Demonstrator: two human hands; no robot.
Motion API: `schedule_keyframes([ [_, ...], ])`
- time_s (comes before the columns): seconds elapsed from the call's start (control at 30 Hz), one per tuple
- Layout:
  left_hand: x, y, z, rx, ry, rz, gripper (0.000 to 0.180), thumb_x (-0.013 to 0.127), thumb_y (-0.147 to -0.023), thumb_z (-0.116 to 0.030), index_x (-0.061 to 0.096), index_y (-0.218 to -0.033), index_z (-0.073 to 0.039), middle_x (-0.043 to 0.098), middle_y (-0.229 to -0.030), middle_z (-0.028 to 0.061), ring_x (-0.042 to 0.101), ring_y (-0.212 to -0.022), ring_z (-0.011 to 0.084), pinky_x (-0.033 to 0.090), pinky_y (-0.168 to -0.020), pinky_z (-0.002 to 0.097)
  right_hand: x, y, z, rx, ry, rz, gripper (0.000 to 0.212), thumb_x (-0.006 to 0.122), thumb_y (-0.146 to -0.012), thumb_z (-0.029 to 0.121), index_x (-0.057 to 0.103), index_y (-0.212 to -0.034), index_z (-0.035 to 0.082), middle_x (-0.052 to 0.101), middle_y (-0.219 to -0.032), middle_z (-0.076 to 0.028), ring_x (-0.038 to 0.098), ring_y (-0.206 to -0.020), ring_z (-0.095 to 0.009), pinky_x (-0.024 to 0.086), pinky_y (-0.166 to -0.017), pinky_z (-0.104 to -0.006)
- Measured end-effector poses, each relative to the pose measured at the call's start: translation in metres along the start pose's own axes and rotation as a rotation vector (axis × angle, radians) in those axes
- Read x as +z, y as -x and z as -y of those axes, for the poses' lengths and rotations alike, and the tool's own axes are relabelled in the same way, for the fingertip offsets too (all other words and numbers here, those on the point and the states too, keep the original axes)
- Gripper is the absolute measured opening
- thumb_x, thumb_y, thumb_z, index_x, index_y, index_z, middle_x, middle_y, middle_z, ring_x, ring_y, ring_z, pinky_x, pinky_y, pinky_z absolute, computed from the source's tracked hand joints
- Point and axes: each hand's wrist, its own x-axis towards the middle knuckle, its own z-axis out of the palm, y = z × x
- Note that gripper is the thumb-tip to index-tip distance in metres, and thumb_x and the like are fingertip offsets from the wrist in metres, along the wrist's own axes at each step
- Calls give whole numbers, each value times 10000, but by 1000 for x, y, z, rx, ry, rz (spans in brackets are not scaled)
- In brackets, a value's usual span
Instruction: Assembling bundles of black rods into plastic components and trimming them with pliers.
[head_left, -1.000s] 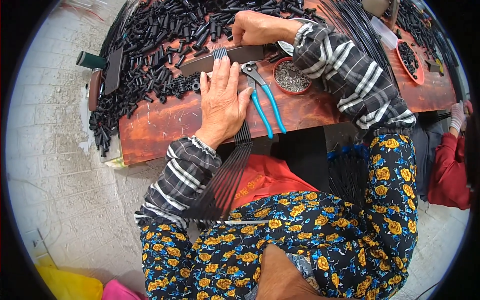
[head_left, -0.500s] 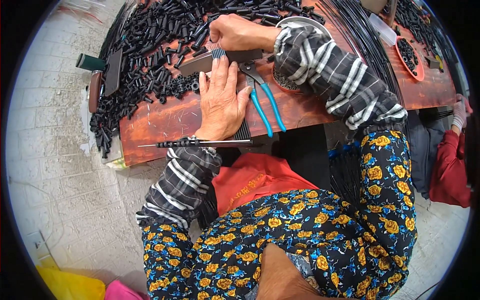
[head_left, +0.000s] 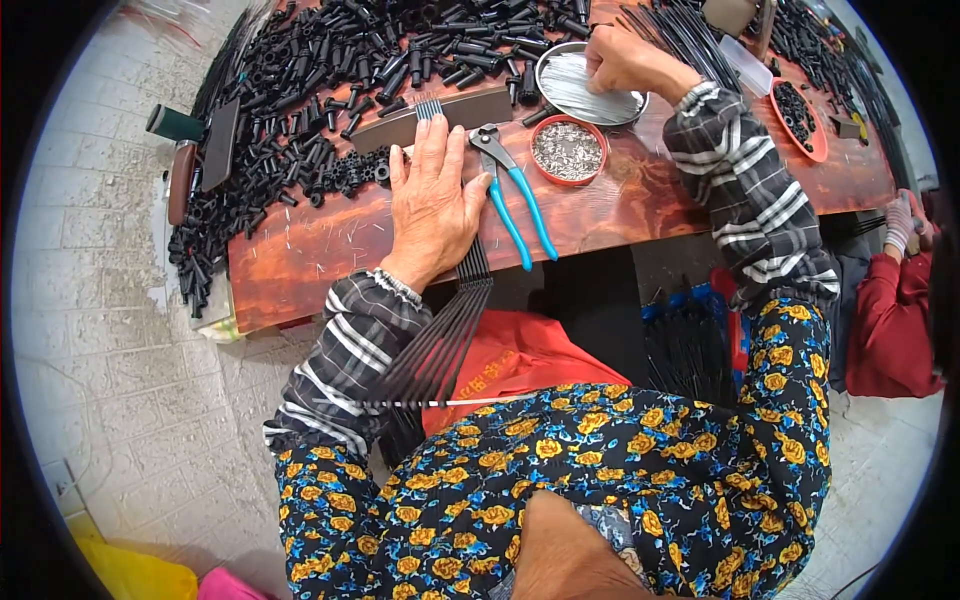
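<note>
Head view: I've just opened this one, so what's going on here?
A person sits at a wooden table. Their left hand lies flat over a row of thin black rods, fingertips at a long brown block. Their right hand is at a round metal dish of thin silvery pieces; whether its grip holds any is unclear. Teal-handled pliers lie unheld between the left hand and a red dish. Black parts are heaped beyond.
</note>
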Motion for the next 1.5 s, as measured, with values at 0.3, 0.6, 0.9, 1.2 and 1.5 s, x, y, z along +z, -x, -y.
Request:
schedule_keyframes([
  [0.3, 0, 0, 0, 2, 5, 9, 580, 590, -883, -310, 447, -1349, 4, 344, -1458, 217, 288, -1384, 359, 156, -1120, 540, -1, 1, -18, 80, 5, -112, 169, 682, -670, 99, 702, -796, -13, 667, -690, -159, 652, -640, -248, 503, -602, -344],
  [0.6, -3, 2, 2, -15, -13, 25, 577, 578, -894, -306, 439, -1356, 12, 339, -1461, 220, 285, -1384, 363, 161, -1117, 542, 4, -26, 75, -342, -338, -126, 132, 715, -676, 134, 724, -774, 46, 677, -694, -136, 672, -646, -264, 512, -592, -359],
  [0.9, -2, -2, -3, -4, -13, 41, 591, 596, -880, -297, 439, -1355, 16, 336, -1455, 234, 283, -1382, 375, 160, -1118, 543, 27, -36, 94, -312, -242, -140, 272, 650, -779, 51, 710, -1043, 68, 694, -882, -194, 692, -779, -293, 535, -680, -365],
  [1.2, -3, -2, -3, -21, -4, 38, 594, 607, -870, -287, 438, -1361, 1, 332, -1461, 227, 283, -1383, 372, 161, -1119, 544, 29, -40, 92, -347, -254, -116, 238, 635, -805, 124, 726, -1025, 124, 696, -837, -165, 675, -777, -314, 520, -699, -405],
  [1.5, -3, -1, -1, -20, -7, 38, 593, 610, -871, -290, 439, -1362, -6, 334, -1460, 225, 283, -1386, 362, 168, -1117, 546, 23, -44, 99, -322, -228, -37, 272, 640, -806, 118, 708, -1068, 109, 698, -883, -166, 681, -780, -294, 524, -692, -375],
])
